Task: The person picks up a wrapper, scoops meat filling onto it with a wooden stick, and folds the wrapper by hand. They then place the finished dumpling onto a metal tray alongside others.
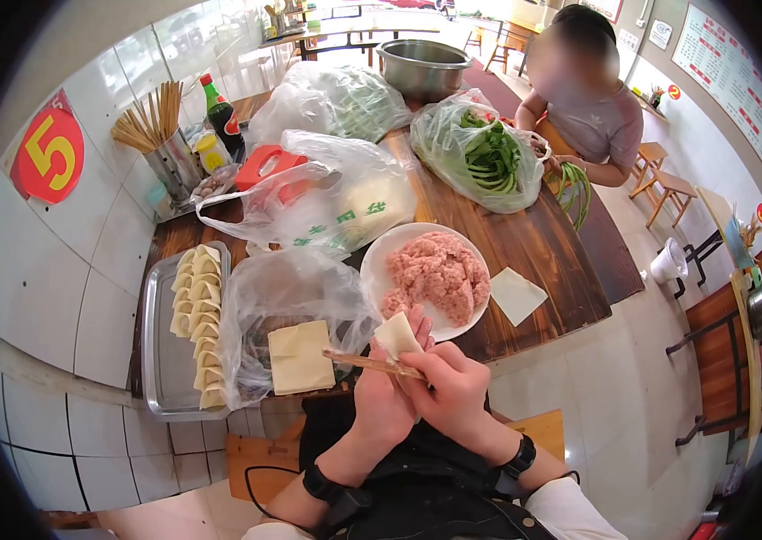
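Note:
My left hand (383,400) holds a pale dough wrapper (397,335), partly folded, against its fingers. My right hand (453,378) grips a thin wooden stick (352,360), perhaps chopsticks, and its fingers touch the wrapper's lower edge. Whether filling lies inside the fold is hidden. Just beyond my hands is a white plate (379,245) heaped with pinkish minced meat (439,270). A stack of square wrappers (301,357) lies on a clear plastic bag to the left, and a single wrapper (518,296) lies right of the plate.
At the left, a metal tray (161,360) carries a column of folded dumplings (197,315). Plastic bags (336,193), a bag of greens (489,162), a steel pot (423,70), a chopstick holder (172,166) and a sauce bottle (222,117) crowd the far side. Across the table, a person (583,108) handles green stalks.

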Demonstrator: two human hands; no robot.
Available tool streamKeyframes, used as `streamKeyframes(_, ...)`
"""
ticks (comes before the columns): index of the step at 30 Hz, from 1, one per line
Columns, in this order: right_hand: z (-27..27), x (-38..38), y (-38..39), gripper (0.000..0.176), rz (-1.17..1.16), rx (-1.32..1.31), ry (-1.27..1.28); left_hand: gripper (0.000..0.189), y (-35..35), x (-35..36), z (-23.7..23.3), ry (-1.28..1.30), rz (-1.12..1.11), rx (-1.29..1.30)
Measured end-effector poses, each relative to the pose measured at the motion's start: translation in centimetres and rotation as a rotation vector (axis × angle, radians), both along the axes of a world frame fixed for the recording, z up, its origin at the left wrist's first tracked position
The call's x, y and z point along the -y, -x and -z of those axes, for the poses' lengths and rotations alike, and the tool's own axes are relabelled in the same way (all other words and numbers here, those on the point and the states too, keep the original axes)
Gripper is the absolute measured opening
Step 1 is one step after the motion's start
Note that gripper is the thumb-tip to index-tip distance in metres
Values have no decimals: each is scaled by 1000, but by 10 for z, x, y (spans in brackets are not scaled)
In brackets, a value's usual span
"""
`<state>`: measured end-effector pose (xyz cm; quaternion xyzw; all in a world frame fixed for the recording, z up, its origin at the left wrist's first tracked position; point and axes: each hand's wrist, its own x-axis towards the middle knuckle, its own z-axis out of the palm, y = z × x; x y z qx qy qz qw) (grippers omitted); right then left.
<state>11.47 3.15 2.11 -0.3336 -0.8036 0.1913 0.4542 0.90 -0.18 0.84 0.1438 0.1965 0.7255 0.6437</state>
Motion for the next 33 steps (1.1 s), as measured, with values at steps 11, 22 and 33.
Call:
streamKeyframes(11, -22, -21, -45, 24, 25, 73, 129, 44, 13, 5, -3, 138, -79, -7)
streamKeyframes(22, -14, -36, -55, 16, 175, 299, -37, 37, 16, 8, -2, 214, 14, -191)
streamKeyframes(33, 2, -30, -60, 25, -147, 44, 769, 35, 15, 9, -9, 233, -27, -146)
